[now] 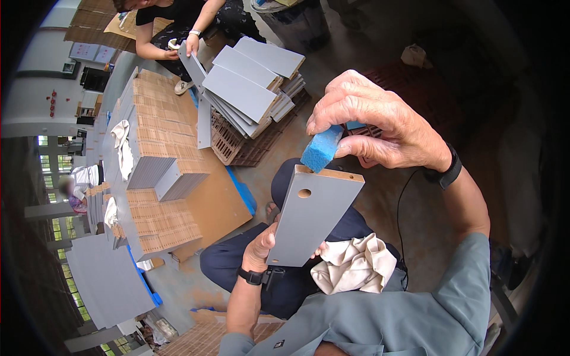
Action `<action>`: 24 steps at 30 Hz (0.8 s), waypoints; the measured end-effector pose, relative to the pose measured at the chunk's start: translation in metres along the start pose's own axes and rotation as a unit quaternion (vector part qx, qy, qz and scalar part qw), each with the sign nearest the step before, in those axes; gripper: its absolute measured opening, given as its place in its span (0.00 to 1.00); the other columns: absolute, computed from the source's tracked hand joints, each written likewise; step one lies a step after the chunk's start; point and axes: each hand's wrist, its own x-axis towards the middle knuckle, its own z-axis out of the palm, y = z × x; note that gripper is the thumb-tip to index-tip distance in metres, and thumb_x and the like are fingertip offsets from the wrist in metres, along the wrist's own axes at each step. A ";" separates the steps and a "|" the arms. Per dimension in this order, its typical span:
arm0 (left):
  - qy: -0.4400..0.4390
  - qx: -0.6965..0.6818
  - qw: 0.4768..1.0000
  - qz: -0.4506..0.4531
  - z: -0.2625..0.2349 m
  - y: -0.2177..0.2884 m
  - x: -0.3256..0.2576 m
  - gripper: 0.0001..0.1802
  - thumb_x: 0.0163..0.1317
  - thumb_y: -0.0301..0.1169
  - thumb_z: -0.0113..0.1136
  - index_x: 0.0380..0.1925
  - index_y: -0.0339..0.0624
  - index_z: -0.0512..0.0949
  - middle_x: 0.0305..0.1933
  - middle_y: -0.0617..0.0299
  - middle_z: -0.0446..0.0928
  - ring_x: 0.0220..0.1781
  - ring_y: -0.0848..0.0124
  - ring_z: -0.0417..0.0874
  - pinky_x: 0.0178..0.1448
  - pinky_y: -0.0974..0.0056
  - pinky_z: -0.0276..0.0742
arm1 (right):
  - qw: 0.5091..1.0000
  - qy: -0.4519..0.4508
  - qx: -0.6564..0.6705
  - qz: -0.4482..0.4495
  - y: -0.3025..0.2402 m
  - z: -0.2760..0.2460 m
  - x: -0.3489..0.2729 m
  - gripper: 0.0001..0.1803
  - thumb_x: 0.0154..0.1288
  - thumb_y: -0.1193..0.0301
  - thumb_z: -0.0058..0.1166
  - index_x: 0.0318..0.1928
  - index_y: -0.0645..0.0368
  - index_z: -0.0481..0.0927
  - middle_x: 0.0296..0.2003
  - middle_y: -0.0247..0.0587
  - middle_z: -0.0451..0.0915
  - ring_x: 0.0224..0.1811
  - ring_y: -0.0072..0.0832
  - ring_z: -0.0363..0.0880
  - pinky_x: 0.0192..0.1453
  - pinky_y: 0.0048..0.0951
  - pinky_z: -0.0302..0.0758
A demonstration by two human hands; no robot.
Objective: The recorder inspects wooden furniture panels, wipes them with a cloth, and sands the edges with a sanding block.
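Observation:
A grey panel [314, 216] with raw wood-coloured edges and round holes stands tilted over my lap. My left hand [261, 249] grips it near its lower end, fingers wrapped round behind. Above its top edge, my right hand [374, 121] pinches a blue sponge block [321, 148] between thumb and fingers. One corner of the sponge is at the panel's top edge, close to a hole; whether it touches I cannot tell. A crumpled off-white cloth [356, 264] lies on my lap, right of the panel.
Grey panels [243, 89] lie piled on a brown plastic crate [228, 139] ahead. Edge-on panel stacks [163, 113] stand at the left, with a white cloth [123, 148] on them. A co-worker [178, 29] handles a panel beyond. A dark bin [297, 26] stands at the back.

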 end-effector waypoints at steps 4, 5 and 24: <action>-0.025 -0.024 0.999 -0.002 0.002 0.004 0.002 0.53 0.54 0.57 0.72 0.73 0.42 0.58 0.58 0.33 0.73 0.56 0.41 0.80 0.55 0.42 0.81 | 0.998 -0.033 -0.042 -0.031 0.000 0.007 0.013 0.16 0.65 0.63 0.63 0.51 0.53 0.83 0.45 0.34 0.82 0.52 0.36 0.75 0.61 0.40 0.72; -0.030 -0.028 0.999 -0.012 0.004 0.005 0.003 0.53 0.55 0.56 0.72 0.72 0.42 0.59 0.59 0.33 0.73 0.56 0.41 0.80 0.55 0.42 0.81 | 0.994 -0.036 -0.095 -0.027 0.004 0.010 0.014 0.16 0.64 0.63 0.63 0.51 0.52 0.82 0.44 0.34 0.81 0.51 0.37 0.75 0.60 0.41 0.72; 0.004 0.015 0.999 -0.034 0.018 0.011 0.005 0.56 0.58 0.71 0.58 0.67 0.29 0.65 0.57 0.29 0.74 0.54 0.49 0.82 0.54 0.51 0.83 | 0.945 -0.023 -0.301 -0.128 0.000 -0.001 0.009 0.19 0.51 0.68 0.68 0.46 0.46 0.83 0.42 0.26 0.78 0.53 0.34 0.74 0.58 0.39 0.73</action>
